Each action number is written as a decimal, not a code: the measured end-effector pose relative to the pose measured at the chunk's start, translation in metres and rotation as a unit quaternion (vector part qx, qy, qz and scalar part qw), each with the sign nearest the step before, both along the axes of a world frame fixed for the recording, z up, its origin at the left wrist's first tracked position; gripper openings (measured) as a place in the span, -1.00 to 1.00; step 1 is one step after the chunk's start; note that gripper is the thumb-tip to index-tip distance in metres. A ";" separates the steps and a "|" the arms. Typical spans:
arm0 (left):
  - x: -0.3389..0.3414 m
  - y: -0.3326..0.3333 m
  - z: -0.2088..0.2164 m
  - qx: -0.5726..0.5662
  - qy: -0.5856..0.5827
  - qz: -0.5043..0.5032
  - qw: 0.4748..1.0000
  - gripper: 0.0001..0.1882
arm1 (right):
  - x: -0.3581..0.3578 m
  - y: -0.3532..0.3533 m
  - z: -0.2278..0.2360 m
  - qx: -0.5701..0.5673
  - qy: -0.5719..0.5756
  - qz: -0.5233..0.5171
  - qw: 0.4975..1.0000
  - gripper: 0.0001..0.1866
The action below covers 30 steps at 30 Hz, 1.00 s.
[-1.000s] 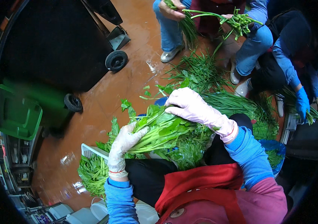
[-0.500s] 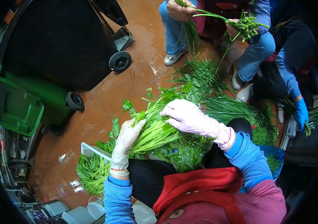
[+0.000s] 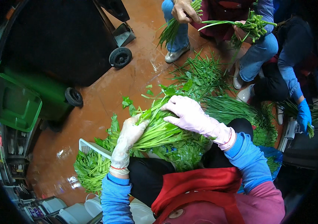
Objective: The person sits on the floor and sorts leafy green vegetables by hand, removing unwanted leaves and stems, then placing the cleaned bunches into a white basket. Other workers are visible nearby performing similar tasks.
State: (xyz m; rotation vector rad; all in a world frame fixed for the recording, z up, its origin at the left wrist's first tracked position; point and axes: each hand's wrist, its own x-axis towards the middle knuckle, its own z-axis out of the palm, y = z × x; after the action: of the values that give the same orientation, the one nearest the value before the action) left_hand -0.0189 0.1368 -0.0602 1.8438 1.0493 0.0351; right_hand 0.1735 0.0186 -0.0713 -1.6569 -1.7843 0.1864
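A bunch of leafy greens (image 3: 151, 131) with long pale stems lies across my lap, held in my left hand (image 3: 129, 134). That hand wears a thin whitish glove and its fingers are closed round the stems. My right hand (image 3: 183, 112), in a pinkish glove, is over the upper side of the same bunch, its thumb and fingers apart at the stems. Beneath are more loose leafy greens (image 3: 185, 155), partly hidden by the bunch. At my left knee, further leafy greens (image 3: 91, 171) spill around a white plastic basket (image 3: 93, 148).
Thin green stalks (image 3: 228, 110) lie heaped ahead on the wet brown floor (image 3: 95, 112). Across from me one person's hand (image 3: 185, 10) holds green stalks; another person's blue-gloved hand (image 3: 303, 115) is farther right. Wheeled bins, a green one (image 3: 17, 100) and a black one (image 3: 58, 41), stand at left.
My right hand has shifted up slightly, its thumb and fingers a little farther apart. My left hand keeps its hold. Across from me, the person's hand with stalks has moved right and its stalks swung left.
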 end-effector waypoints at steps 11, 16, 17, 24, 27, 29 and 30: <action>-0.008 0.001 -0.012 -0.054 -0.021 -0.002 0.998 -0.53 | 0.004 0.001 0.006 0.008 0.111 -0.017 0.994 -0.83; -0.007 -0.002 -0.004 -0.012 -0.008 -0.017 1.000 -0.52 | 0.027 -0.002 0.014 -0.058 0.450 -0.153 0.878 -0.71; -0.006 -0.003 0.000 -0.016 -0.004 -0.013 1.000 -0.52 | 0.040 -0.004 0.007 -0.057 0.482 -0.124 0.866 -0.68; -0.038 0.016 -0.027 0.101 0.007 0.019 0.995 -0.52 | 0.085 -0.010 -0.020 0.121 0.691 -0.123 0.702 -0.84; -0.030 0.014 -0.003 0.101 0.041 0.027 0.994 -0.57 | 0.104 -0.021 -0.028 0.134 0.725 -0.121 0.665 -0.89; -0.029 0.015 -0.005 0.140 0.040 0.025 0.989 -0.57 | 0.110 -0.029 -0.026 0.160 0.754 -0.106 0.628 -0.91; -0.026 0.016 -0.007 0.159 0.036 0.019 0.986 -0.57 | 0.115 -0.031 -0.027 0.144 0.731 -0.176 0.644 -0.88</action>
State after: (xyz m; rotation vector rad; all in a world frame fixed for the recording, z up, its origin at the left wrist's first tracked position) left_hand -0.0448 0.1526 -0.0667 2.1247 1.1824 0.1695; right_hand 0.2880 -0.0129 -0.0983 -0.9119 -0.1915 0.7496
